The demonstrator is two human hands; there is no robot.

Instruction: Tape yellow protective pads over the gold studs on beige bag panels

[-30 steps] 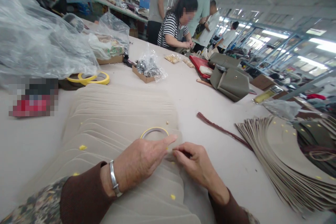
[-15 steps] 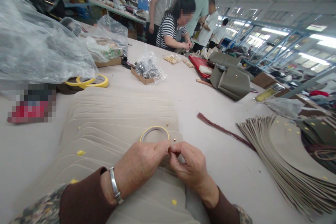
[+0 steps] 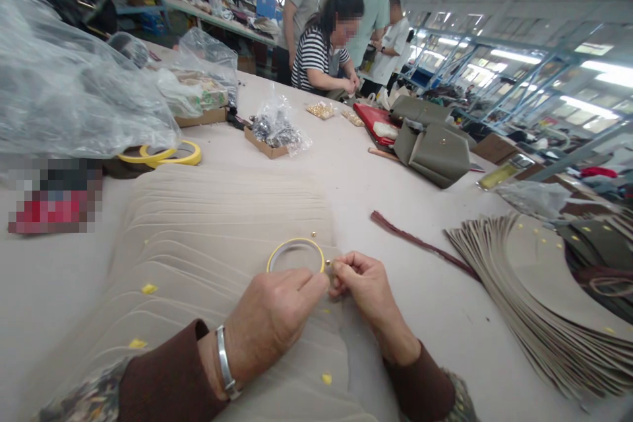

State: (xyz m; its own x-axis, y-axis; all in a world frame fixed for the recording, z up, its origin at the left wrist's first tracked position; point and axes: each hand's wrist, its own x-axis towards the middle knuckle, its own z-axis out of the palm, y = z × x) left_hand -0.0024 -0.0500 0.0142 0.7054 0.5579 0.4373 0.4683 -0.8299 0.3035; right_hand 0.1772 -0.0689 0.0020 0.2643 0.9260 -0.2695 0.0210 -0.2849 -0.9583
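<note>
My left hand [image 3: 277, 316] is closed round a narrow roll of yellow tape [image 3: 320, 256], whose ring stands up above the fingers. Right beside its fingertips, my right hand [image 3: 366, 287] pinches with thumb and forefinger at the right edge of the fanned stack of beige-grey panels [image 3: 232, 221]. What lies in that pinch is too small and covered to make out. A small gold stud [image 3: 328, 263] shows just by the right fingertips, and another gold stud [image 3: 313, 235] sits farther up. Bits of yellow tape [image 3: 149, 289] stick to several panels.
Two yellow tape rolls [image 3: 184, 154] lie at left by clear plastic bags [image 3: 74, 79]. Ahead is a small carton [image 3: 267, 144] of metal parts. To the right are a brown strip [image 3: 420, 241], another fanned panel stack [image 3: 494, 290] and olive bags [image 3: 435, 151]. Co-workers are beyond.
My right hand has moved slightly up and right, to beside the nearer gold stud. My left hand has shifted a little right with the tape roll.
</note>
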